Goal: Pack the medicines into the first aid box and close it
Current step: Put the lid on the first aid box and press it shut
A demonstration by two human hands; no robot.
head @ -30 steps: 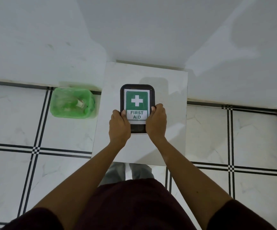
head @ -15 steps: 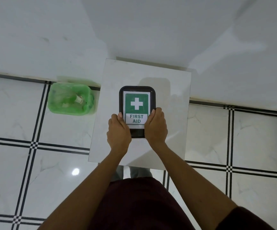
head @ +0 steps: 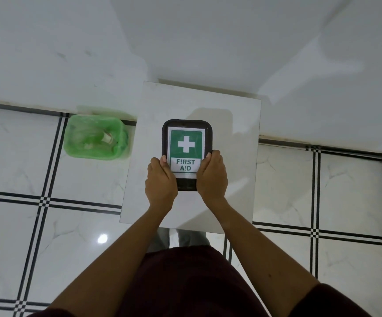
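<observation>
Box [head: 186, 143] lid-down mid-table [head: 231, 179], bare margin all round. Left hand [head: 161, 181], right hand [head: 211, 177] clasp its 6 o'clock sides. Green bin [head: 95, 139] at 9 o'clock holds bottle.

a: your top [head: 185, 282] reads dark maroon, plain, no print or logo.
b: sleeves?
a: short. maroon sleeve edge [head: 336, 298] shows at your right upper arm, forearms bare below it. left hand [head: 161, 183] and right hand [head: 211, 177] bare, nails short. grey trouser legs [head: 181, 239] below the hem.
</observation>
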